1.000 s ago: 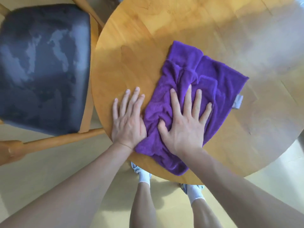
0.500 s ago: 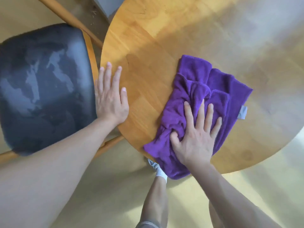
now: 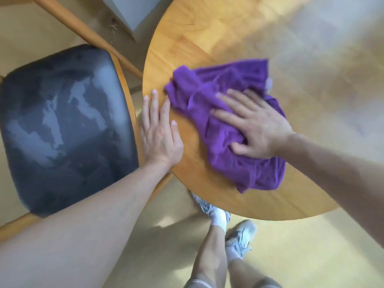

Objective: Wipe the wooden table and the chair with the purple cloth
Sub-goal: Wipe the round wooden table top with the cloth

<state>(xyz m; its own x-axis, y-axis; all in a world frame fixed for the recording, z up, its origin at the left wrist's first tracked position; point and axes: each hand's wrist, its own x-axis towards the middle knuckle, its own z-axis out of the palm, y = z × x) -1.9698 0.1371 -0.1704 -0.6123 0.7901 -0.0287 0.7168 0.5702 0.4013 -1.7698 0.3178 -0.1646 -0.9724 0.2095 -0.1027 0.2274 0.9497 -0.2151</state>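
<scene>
The purple cloth (image 3: 226, 129) lies crumpled on the round wooden table (image 3: 207, 46), near its left front edge. My right hand (image 3: 253, 123) presses flat on the cloth with fingers spread and pointing left. My left hand (image 3: 159, 129) rests flat on the table's left rim, fingers straight, its fingertips just beside the cloth's left corner. The chair (image 3: 62, 125), with a worn dark seat pad and a wooden frame, stands directly left of the table.
A grey block (image 3: 133, 11) stands on the floor behind the gap between chair and table. My legs and pale shoes (image 3: 239, 233) are below the table's front edge. Tan floor surrounds everything.
My right hand has turned and pushed the cloth leftward toward the table's edge, bunching it. My left hand stays on the table's left rim while the view shifted right.
</scene>
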